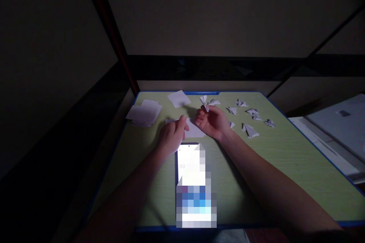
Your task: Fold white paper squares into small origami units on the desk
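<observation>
My right hand (212,121) is raised over the table, its thumb and fingers pinching a small folded white paper plane (203,101). The plane's wings fan out above the fingertips. To its left, my left hand (172,134) hangs loosely curled with the thumb up, and nothing shows in it. Its far fingers are partly hidden. Beneath and between both hands lie flat white paper sheets (194,129), partly covered by them. A lit phone (191,167) lies just nearer to me than the hands, its screen largely pixelated.
Stacked white paper (144,113) sits at the table's left, and a single square sheet (179,99) near the far edge. Several folded paper pieces (250,130) are scattered at the right. The green table (273,167) has a blue rim; a grey-white panel-like object (339,121) stands beyond its right side.
</observation>
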Available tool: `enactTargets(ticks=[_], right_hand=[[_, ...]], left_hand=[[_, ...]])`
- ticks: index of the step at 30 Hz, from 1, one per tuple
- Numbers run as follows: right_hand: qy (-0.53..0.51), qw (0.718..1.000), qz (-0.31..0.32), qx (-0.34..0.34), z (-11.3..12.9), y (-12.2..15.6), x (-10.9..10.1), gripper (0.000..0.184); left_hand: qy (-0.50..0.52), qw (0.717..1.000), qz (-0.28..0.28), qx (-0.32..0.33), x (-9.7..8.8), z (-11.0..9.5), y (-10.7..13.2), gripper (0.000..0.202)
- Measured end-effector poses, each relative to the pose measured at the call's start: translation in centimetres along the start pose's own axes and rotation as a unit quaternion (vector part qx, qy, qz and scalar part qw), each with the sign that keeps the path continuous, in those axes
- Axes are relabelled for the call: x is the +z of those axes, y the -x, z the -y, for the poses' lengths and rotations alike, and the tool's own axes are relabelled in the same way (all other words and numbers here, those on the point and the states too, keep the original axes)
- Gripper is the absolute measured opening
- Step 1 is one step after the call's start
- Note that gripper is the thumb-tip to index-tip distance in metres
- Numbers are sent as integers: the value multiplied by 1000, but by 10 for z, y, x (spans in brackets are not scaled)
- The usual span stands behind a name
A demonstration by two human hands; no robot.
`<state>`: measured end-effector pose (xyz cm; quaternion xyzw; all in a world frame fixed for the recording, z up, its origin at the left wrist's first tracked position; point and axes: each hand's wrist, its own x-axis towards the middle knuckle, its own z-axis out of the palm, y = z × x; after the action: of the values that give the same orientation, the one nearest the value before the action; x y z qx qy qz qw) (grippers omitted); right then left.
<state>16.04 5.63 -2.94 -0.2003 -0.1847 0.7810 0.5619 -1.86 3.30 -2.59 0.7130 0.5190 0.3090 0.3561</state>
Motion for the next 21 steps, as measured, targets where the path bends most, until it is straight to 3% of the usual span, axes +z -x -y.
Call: enactTargets(ticks=[9, 17, 21], right_hand=[[-9, 1000, 17, 16, -22, -14, 16, 12], [-5, 1000, 10, -6, -5, 0, 1, 13], [0, 1000, 14, -2, -9, -4, 4, 10]], left_hand=[[27, 1000, -3, -1, 0, 3, -2, 60], [27, 1000, -6, 8, 0, -1, 0, 60], [20, 1000, -11, 13, -2, -2, 1, 58]])
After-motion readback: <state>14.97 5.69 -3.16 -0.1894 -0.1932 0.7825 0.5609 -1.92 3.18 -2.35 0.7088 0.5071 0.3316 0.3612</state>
